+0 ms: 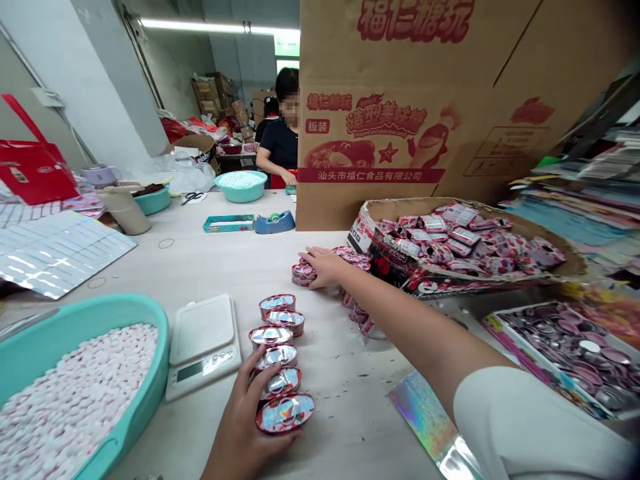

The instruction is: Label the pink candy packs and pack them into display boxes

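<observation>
Several small oval tins (278,337) with shiny silver tops and red printed sides stand in a row towards me. At its near end, my left hand (245,413) is closed around the nearest oval tin (286,412), the thumb along its near side and fingers reaching over the tins behind. Farther off, my right hand (324,265) is stretched out with its fingers curled on another oval tin (301,274), beside a group of similar tins (356,259). My right forearm and hand partly hide that group.
At left are a turquoise basin (163,333) of white and pink candies and a white scale (205,333). A torn carton (363,230) of printed tins stands right, before a tall cardboard sheet (400,73). A tape dispenser (275,223) sits farther back; a co-worker (277,147) sits beyond.
</observation>
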The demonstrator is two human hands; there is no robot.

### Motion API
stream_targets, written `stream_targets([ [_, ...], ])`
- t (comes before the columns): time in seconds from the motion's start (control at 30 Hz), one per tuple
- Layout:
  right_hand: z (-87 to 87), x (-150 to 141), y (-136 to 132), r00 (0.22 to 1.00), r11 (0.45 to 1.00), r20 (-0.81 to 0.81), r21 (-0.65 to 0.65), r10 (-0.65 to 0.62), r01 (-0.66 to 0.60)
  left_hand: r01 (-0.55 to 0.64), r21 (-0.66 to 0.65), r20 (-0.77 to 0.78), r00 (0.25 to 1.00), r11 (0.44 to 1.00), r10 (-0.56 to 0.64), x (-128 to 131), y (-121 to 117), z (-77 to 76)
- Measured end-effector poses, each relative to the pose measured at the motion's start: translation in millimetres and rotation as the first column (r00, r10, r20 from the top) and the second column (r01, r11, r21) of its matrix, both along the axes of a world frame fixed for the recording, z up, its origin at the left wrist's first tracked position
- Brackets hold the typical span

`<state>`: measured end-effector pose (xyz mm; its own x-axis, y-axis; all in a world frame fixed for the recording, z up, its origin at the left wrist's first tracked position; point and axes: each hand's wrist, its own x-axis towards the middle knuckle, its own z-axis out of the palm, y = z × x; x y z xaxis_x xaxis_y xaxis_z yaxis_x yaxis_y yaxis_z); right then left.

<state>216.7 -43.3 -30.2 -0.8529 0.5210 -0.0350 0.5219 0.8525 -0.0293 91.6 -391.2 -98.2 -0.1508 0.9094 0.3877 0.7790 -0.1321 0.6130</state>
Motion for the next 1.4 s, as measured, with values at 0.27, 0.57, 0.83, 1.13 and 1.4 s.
stream_targets([
  [0.27,-3.6,1,-2,0.999,1.0,-0.032,0.028,0.006,-0.005,0.03,-0.018,0.007,1.0,0.999,-0.03,-1,-2,-3.0],
  [0.57,-2.6,-6,0,1.0,1.0,0.015,0.014,0.013,-0.013,0.018,-0.023,0.028,0.999,1.0,-0.017,3,-3,6.6],
  [0.83,-4.7,-8,5,0.999,1.0,0.044,0.012,-0.018,0.018,-0.002,-0.049,0.129,0.992,0.999,0.009,7,-3,6.8],
  [1.13,-10.3,-13,6,0.998,0.996,0.062,0.092,-0.024,0.018,-0.115,0.19,0.198,0.977,0.975,0.077,-11,3,17.3],
  [1.4,-8.8,-11,-1,0.998,0.992,0.049,0.121,-0.027,0.021,-0.138,-0.173,-0.233,0.968,0.975,0.096,-32,117,106.6],
])
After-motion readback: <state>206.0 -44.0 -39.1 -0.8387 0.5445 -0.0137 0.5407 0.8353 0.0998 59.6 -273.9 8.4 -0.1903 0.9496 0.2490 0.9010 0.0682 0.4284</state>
